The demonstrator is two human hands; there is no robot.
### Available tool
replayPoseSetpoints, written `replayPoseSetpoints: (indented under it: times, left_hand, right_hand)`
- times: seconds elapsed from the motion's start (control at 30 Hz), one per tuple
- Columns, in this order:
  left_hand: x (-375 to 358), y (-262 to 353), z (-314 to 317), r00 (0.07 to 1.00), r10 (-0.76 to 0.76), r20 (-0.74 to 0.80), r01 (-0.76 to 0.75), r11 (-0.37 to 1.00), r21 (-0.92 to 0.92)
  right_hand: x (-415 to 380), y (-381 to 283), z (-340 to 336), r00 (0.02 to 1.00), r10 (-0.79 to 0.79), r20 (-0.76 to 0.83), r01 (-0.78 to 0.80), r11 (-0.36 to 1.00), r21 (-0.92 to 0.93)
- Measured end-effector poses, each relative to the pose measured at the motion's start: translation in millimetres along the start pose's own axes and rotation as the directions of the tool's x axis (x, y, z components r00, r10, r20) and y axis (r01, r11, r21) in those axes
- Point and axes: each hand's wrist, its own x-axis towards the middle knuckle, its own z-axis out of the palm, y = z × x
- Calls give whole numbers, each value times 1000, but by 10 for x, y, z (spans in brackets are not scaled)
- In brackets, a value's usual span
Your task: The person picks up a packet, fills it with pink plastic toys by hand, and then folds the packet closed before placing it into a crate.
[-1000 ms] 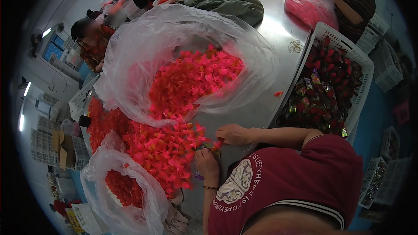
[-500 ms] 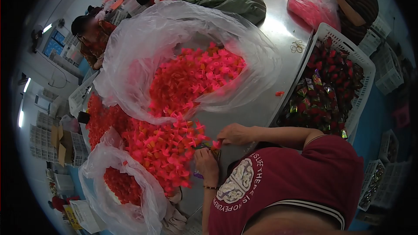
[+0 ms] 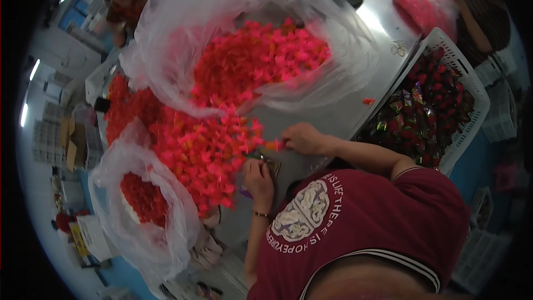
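Note:
My right hand (image 3: pixel 302 138) is closed, its fingertips pinching a small pink and orange plastic piece (image 3: pixel 273 145) at the edge of a heap. Below it, my left hand (image 3: pixel 259 179), with a beaded bracelet at the wrist, is curled over a small shiny packet (image 3: pixel 245 191). Purple and green bits of the packet show around the fingers; the rest is hidden. Just left of both hands lies the heap of pink and orange pieces (image 3: pixel 208 150) on the metal table (image 3: pixel 316 114).
A large clear plastic bag (image 3: pixel 166 28) of similar pieces stands open behind the heap. A smaller bag (image 3: pixel 177 244) holds red pieces at lower left. At right, a white crate (image 3: pixel 472 128) holds dark red wrapped items. Co-workers (image 3: pixel 488 19) sit at the far sides.
The view has shifted, so the table contents sit higher. My right hand has drawn slightly away from my left with the pink and orange piece; my left stays on the packet.

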Motion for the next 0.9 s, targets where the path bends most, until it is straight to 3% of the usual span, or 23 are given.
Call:
replayPoseSetpoints:
  times: [0.1,0.17,0.33,0.5,0.57,0.6,0.67,0.77,0.9]
  left_hand:
    - [28,41,-40,997,-11,-72,4,995,-102]
    - [-29,5,-51,994,-71,-82,56,983,-174]
    - [-19,-7,-24,982,-157,-103,128,960,-247]
    - [-11,-19,-14,976,-175,-131,134,952,-276]
    - [-9,-24,-15,974,-173,-146,124,948,-294]
    - [-12,-23,-17,972,-171,-162,114,943,-311]
    - [-16,-6,-32,969,-191,-158,131,935,-329]
    - [-19,10,-52,966,-210,-153,146,926,-348]
    - [-15,26,-64,966,-191,-173,123,932,-340]
  right_hand:
    - [44,-22,-54,991,1,-134,27,978,209]
    - [99,-38,3,990,50,-129,0,932,362]
    - [180,-142,136,998,48,-44,-23,891,454]
    - [163,-232,82,999,-7,51,-15,908,418]
    - [140,-207,117,987,-156,41,142,959,245]
    - [136,-209,113,987,-155,42,140,960,244]
    - [138,-224,105,983,-172,65,168,984,61]
    - [151,-252,122,983,-173,-58,180,970,164]
    - [161,-318,135,993,-91,-72,108,952,286]
